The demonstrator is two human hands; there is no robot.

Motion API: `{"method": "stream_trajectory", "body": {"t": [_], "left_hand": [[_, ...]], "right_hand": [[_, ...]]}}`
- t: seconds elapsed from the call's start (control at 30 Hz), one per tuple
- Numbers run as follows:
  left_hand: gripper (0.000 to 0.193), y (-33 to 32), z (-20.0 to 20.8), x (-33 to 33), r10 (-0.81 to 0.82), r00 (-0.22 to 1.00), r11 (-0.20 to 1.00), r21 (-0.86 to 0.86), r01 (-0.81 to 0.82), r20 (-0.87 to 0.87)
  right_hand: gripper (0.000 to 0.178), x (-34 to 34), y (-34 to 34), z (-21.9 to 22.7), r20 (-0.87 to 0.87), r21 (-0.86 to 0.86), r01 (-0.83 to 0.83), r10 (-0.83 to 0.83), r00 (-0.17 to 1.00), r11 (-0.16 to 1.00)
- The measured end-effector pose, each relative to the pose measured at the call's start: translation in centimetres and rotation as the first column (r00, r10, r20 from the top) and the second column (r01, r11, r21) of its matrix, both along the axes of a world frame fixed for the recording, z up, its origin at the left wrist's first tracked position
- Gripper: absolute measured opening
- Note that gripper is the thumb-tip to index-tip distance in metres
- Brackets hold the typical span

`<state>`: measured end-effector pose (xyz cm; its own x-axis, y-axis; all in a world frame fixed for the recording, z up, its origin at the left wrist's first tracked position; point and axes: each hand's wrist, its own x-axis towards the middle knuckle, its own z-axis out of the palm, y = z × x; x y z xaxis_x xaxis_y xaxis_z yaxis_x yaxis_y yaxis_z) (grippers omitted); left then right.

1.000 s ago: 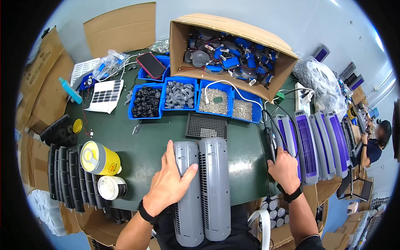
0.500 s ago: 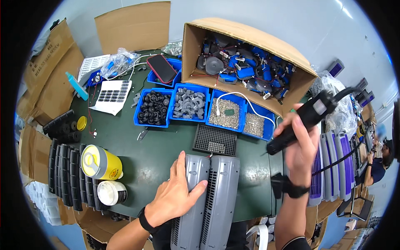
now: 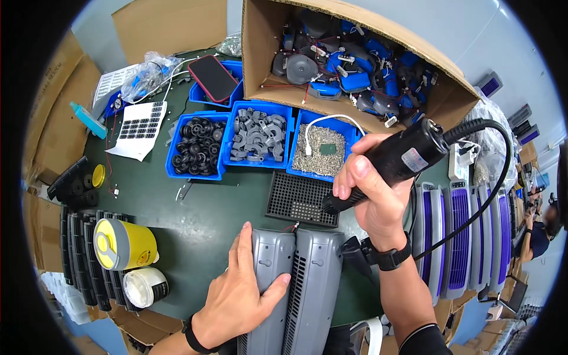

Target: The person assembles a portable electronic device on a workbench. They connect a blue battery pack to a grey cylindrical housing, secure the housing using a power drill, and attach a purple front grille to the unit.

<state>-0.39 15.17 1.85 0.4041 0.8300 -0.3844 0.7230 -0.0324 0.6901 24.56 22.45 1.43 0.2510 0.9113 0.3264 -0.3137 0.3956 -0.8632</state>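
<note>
Two long grey plastic housings with slotted sides, a left one and a right one, stand side by side at the near edge. My left hand lies along the left housing with fingers stretched and thumb across its face. My right hand is wrapped round a black corded electric screwdriver, tilted down to the left. The driver's nose is over a black perforated screw tray; its bit is hard to make out. A small red wire shows at the top of the housings.
Blue bins hold black rollers, grey clips and small screws. A carton of blue-and-grey parts stands behind. Purple-grey panels line the right. A yellow tub and white jar sit left.
My right hand has brought the screwdriver left and toward the perforated tray. The left hand stays on the left housing. The view has shifted slightly.
</note>
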Motion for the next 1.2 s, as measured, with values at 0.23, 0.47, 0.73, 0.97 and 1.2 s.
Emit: {"method": "stream_trajectory", "body": {"t": [0.23, 0.47, 0.73, 0.97, 1.2], "left_hand": [[0.108, 0.1, -0.2, 0.0, -0.002, 1.000, 1.000, 0.010, 0.002, 0.009], [0.108, 0.1, 0.1, 0.1, -0.011, 1.000, 1.000, 0.012, 0.011, -0.010], [0.107, -0.1, 0.1, 0.2, -0.003, 1.000, 0.999, 0.034, 0.002, 0.020], [0.100, -0.2, -0.5, -0.1, -0.047, 0.999, 0.987, 0.157, 0.045, 0.012], [0.098, -0.3, 0.0, 0.2, -0.023, 1.000, 0.991, 0.132, 0.023, -0.004]], "right_hand": [[0.026, -0.1, 0.1, -0.1, 0.037, -0.035, 0.017, -0.015, 0.999, 0.999], [0.032, -0.3, -0.2, -0.4, 0.278, -0.008, -0.036, 0.037, 0.960, 0.999], [0.031, -1.0, -0.4, 0.5, 0.167, -0.048, -0.020, 0.028, 0.986, 0.999], [0.042, -0.9, -2.7, 5.3, 0.354, 0.121, -0.052, 0.006, 0.935, 0.991], [0.047, -2.1, -5.7, 7.1, 0.449, 0.091, -0.120, 0.067, 0.891, 0.989]]}}
